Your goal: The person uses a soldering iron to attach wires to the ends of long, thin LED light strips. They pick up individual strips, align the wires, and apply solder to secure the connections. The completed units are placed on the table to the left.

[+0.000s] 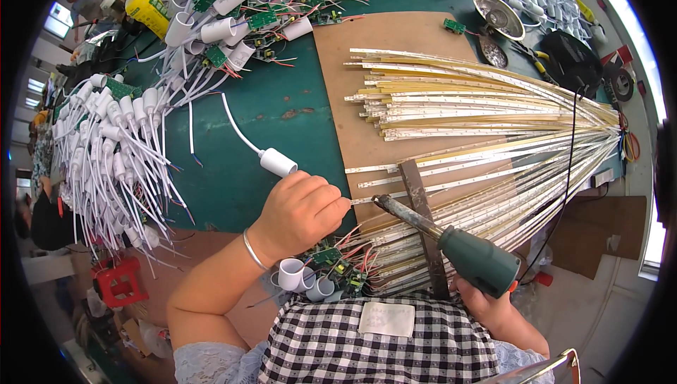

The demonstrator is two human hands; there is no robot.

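Note:
My left hand [302, 211] is closed, its fingertips pinched together beside the end of an LED strip [364, 200]. A white lamp cap [278, 162] with a white cord comes out at the top of this fist. Its inner end is hidden behind my knuckles, and whether the fingertips also grip the strip end or wires is too small to tell. My right hand [481, 301] is wrapped round the green handle of a soldering iron [479, 260]. The iron's dark tip meets the strip near my left fingertips. A dark metal bar [423, 225] lies across the strips below the iron.
Many LED strips [451, 105] fan out over a brown board [338, 88] on the green table [247, 137]. White caps with cords [120, 130] and circuit boards [262, 19] pile up left and behind. A metal bowl [498, 16], pliers [534, 63] and black tape [620, 83] lie back right.

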